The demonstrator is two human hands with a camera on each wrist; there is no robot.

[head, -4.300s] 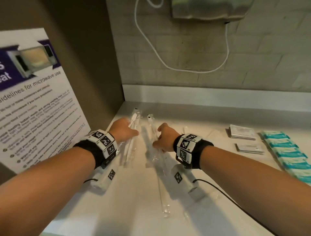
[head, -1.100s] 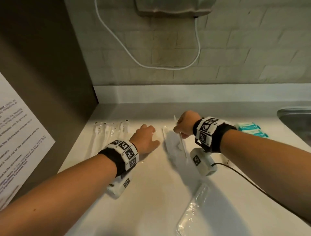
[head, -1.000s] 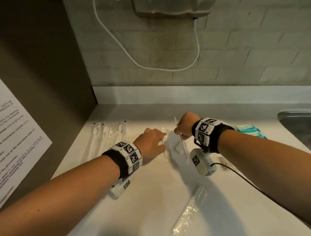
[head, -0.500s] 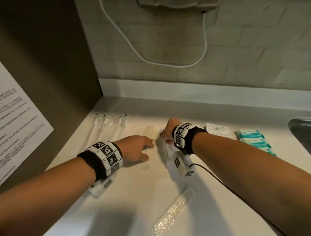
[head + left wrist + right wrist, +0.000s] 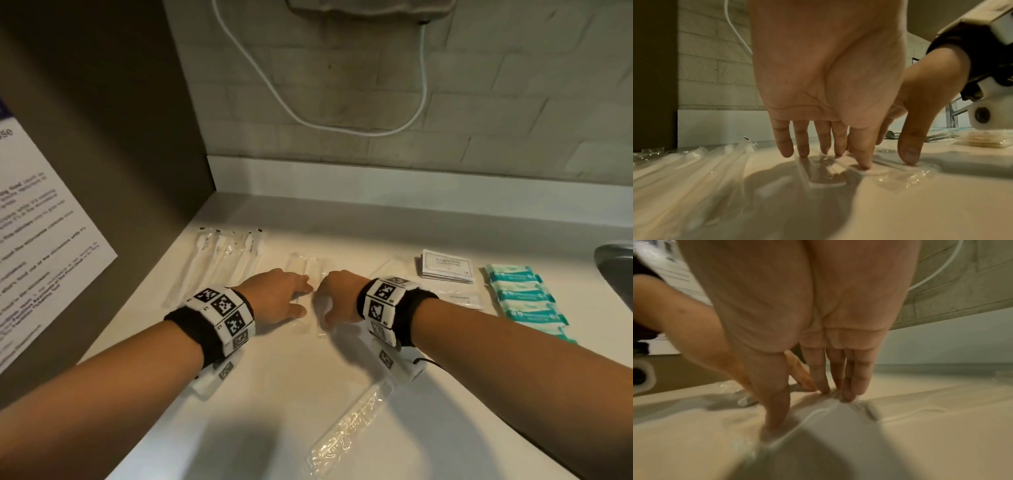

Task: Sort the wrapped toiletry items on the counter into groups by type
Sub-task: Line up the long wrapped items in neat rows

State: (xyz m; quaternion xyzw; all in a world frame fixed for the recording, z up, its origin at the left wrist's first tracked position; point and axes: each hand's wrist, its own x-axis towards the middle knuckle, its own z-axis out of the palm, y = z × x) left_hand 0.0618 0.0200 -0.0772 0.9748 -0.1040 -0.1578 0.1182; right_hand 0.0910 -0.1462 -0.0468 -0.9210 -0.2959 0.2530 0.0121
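Toothbrushes (image 5: pixel 226 260): far left, side by side, 1 group.
Left hand (image 5: pixel 277 301): fingers straight, tips pressing clear packets (image 5: pixel 308 274) flat at counter (image 5: pixel 274 394) center, prob. to line them up.
Right hand (image 5: pixel 339 298): fingers straight, pressing too.
Loose packet (image 5: pixel 349 425): near edge, unsorted.
Sachets (image 5: pixel 445 270), teal packs (image 5: pixel 524 301): right, grouped.
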